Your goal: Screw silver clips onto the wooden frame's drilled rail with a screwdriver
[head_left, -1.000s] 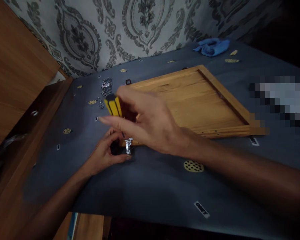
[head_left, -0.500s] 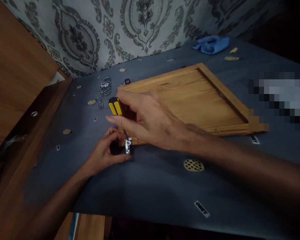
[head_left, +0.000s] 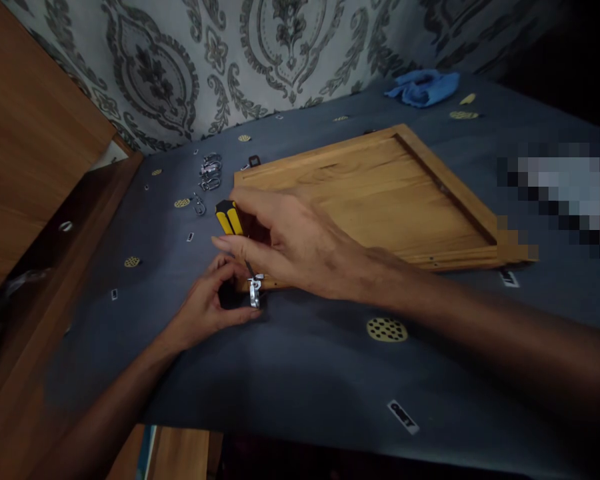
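Observation:
My right hand [head_left: 305, 247] is closed around a screwdriver [head_left: 229, 218] with a yellow and black handle. Its thin shaft slants down to a small silver metal latch [head_left: 255, 292] at the near left corner of a framed wooden board [head_left: 380, 200]. My left hand [head_left: 207, 303] curls round that corner, thumb at the lower end of the latch and fingers at the board's edge. The screwdriver tip meets the top of the latch; whether a screw sits there is too small to tell. My right hand covers part of the board's left side.
Several more metal latches [head_left: 210, 172] lie on the dark blue patterned cloth [head_left: 330, 380] to the left. A small brown square piece [head_left: 254, 161] sits behind the board. At the back lies a blue rag [head_left: 425, 88]. Wooden furniture [head_left: 35, 133] borders the left side.
Both hands stay in nearly the same place. The screwdriver handle has shifted slightly in my right hand, its shaft still at the latch.

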{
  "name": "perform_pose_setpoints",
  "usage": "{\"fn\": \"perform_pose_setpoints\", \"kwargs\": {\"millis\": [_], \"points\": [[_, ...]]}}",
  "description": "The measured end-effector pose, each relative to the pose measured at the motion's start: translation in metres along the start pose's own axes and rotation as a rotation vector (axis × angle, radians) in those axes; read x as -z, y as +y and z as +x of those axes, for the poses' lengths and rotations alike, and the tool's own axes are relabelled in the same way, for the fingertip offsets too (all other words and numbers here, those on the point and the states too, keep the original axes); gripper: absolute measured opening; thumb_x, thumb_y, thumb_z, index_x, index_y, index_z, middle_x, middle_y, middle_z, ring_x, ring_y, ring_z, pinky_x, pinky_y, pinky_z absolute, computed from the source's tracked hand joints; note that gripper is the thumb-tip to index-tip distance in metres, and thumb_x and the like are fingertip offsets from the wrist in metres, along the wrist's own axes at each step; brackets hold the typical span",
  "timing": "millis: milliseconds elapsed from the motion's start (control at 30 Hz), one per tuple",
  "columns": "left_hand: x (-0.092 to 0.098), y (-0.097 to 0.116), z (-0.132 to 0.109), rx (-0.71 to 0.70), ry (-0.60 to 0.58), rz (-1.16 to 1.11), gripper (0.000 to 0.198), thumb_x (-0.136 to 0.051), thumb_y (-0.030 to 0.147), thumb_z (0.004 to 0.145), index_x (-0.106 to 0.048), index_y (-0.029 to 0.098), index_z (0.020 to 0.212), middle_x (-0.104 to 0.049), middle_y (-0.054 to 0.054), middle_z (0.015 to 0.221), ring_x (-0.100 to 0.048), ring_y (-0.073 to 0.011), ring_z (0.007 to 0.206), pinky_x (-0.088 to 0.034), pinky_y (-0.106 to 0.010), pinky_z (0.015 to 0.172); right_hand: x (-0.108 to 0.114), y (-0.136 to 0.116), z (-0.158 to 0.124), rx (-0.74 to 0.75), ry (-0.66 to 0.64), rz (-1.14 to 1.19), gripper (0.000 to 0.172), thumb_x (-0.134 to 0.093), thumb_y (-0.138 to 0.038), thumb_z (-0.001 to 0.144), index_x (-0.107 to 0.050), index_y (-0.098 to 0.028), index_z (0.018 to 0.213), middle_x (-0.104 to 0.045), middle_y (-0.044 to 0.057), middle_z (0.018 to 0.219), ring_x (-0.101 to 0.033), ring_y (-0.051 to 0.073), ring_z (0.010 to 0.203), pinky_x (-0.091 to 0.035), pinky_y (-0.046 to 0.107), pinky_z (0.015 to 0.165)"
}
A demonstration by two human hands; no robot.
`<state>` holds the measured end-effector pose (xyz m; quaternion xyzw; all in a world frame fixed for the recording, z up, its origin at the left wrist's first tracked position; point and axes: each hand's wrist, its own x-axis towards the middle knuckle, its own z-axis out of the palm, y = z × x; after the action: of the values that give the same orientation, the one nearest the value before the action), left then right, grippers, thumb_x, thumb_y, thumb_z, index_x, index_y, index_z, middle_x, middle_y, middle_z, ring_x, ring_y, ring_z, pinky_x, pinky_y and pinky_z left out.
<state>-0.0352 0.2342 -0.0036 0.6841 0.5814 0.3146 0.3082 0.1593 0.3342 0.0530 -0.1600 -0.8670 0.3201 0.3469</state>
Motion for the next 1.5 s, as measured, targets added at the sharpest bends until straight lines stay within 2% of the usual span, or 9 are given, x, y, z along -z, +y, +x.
{"fn": "perform_pose_setpoints", "kwargs": {"millis": [333,500,700,900,1000,1100,1267,1400,1500], "points": [[-0.001,0.001,0.002,0.017,0.014,-0.005,0.033,-0.088,0.042,0.072,-0.069,0.021,0.087,-0.064,-0.004,0.098,-0.059,-0.0234,0.095,-0.049,-0.034,0.086,0.014,-0.007,0.005,0.064,-0.161,-0.086,0.034,-0.058,-0.024,0.102,-0.034,-0.021,0.079,-0.043,-0.006,0.070,-0.038,0.009,0.063,-0.025,0.028,0.061],[-0.001,-0.001,0.000,0.041,0.019,-0.017,0.032,-0.090,0.039,0.070,-0.070,0.020,0.087,-0.067,-0.004,0.097,-0.060,-0.0238,0.093,-0.049,-0.035,0.085,0.017,-0.006,0.005,0.068,-0.212,-0.039,0.030,-0.059,-0.025,0.102,-0.039,-0.020,0.080,-0.045,-0.006,0.069,-0.040,0.009,0.066,-0.028,0.026,0.061],[-0.002,-0.003,0.001,0.045,0.014,-0.045,0.036,-0.090,0.034,0.070,-0.073,0.020,0.098,-0.075,-0.004,0.100,-0.066,-0.0263,0.097,-0.051,-0.039,0.091,-0.002,-0.003,0.005,0.036,-0.111,0.141,0.043,-0.065,-0.025,0.099,-0.032,-0.020,0.072,-0.042,-0.007,0.069,-0.041,0.007,0.069,-0.029,0.023,0.060],[-0.002,-0.004,0.000,0.007,0.030,0.003,0.032,-0.089,0.039,0.071,-0.071,0.020,0.088,-0.068,-0.003,0.092,-0.061,-0.0235,0.089,-0.049,-0.036,0.083,0.000,-0.004,0.006,-0.009,-0.071,0.073,0.045,-0.067,-0.026,0.098,-0.031,-0.020,0.071,-0.040,-0.007,0.069,-0.036,0.007,0.066,-0.028,0.024,0.060],[-0.001,-0.003,0.000,0.015,0.029,0.032,0.032,-0.090,0.040,0.071,-0.070,0.020,0.087,-0.066,-0.004,0.094,-0.060,-0.0241,0.092,-0.049,-0.036,0.084,0.010,-0.004,0.007,0.029,-0.136,0.122,0.030,-0.063,-0.023,0.099,-0.042,-0.018,0.078,-0.046,-0.007,0.072,-0.043,0.007,0.069,-0.034,0.023,0.063],[0.000,-0.002,0.000,0.019,0.017,0.019,0.034,-0.090,0.041,0.072,-0.072,0.022,0.094,-0.066,-0.003,0.098,-0.060,-0.0242,0.095,-0.049,-0.037,0.088,0.018,-0.003,0.008,0.049,-0.254,0.182,0.017,-0.059,-0.020,0.102,-0.052,-0.017,0.087,-0.053,-0.007,0.075,-0.049,0.006,0.073,-0.038,0.021,0.066],[0.000,0.000,0.001,-0.005,0.004,0.022,0.031,-0.088,0.041,0.074,-0.069,0.021,0.088,-0.064,-0.002,0.095,-0.058,-0.0218,0.092,-0.048,-0.034,0.086,0.021,-0.003,0.008,-0.003,-0.254,0.197,0.031,-0.061,-0.023,0.101,-0.047,-0.017,0.074,-0.049,-0.008,0.066,-0.047,0.005,0.067,-0.036,0.021,0.062],[0.000,0.000,0.000,-0.020,0.013,0.041,0.032,-0.088,0.043,0.075,-0.068,0.021,0.088,-0.062,-0.002,0.094,-0.057,-0.0217,0.091,-0.048,-0.034,0.084,0.018,-0.005,0.008,-0.040,-0.228,0.154,0.035,-0.062,-0.024,0.101,-0.042,-0.018,0.073,-0.048,-0.008,0.066,-0.044,0.005,0.065,-0.034,0.021,0.059],[0.000,-0.001,0.000,-0.037,0.015,0.037,0.033,-0.088,0.044,0.075,-0.068,0.022,0.089,-0.062,-0.002,0.095,-0.057,-0.0224,0.092,-0.048,-0.035,0.084,0.015,-0.005,0.008,-0.007,-0.178,0.071,0.039,-0.063,-0.028,0.101,-0.038,-0.018,0.072,-0.045,-0.008,0.066,-0.039,0.006,0.063,-0.031,0.022,0.058]]}}
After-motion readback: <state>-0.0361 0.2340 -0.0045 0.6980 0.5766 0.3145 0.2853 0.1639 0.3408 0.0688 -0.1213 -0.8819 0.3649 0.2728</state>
